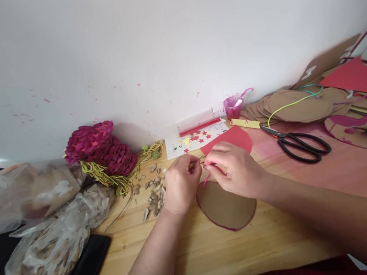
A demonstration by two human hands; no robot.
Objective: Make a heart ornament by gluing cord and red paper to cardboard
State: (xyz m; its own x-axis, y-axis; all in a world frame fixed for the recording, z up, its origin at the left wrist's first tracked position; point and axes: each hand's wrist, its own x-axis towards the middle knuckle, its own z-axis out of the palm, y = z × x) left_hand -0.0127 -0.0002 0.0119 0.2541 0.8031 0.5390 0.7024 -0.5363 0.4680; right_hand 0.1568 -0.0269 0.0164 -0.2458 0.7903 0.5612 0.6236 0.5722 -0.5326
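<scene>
Both hands are closed in a pinch, close together above a round cardboard disc [227, 205] with a purple-painted edge. A short stretch of thin, dark-looking string [202, 157] shows between my left hand [181, 182] and my right hand [235, 168]. From below my right fingertips a pink cord [206, 180] runs down to the top of the disc. The disc lies flat on the wooden table, partly under my right hand. My fingers hide how string and cord meet. A red paper piece [241, 135] lies just behind my right hand.
Nutshell-like pieces [154, 195] lie left of my hands. Black scissors [301, 146] and stacked cardboard discs [298, 105] are at right. Behind stand star stickers [194, 138] on paper and a purple-stained cup [233, 107]. Farther left are a magenta stacked craft piece [102, 150] and plastic bags [49, 256].
</scene>
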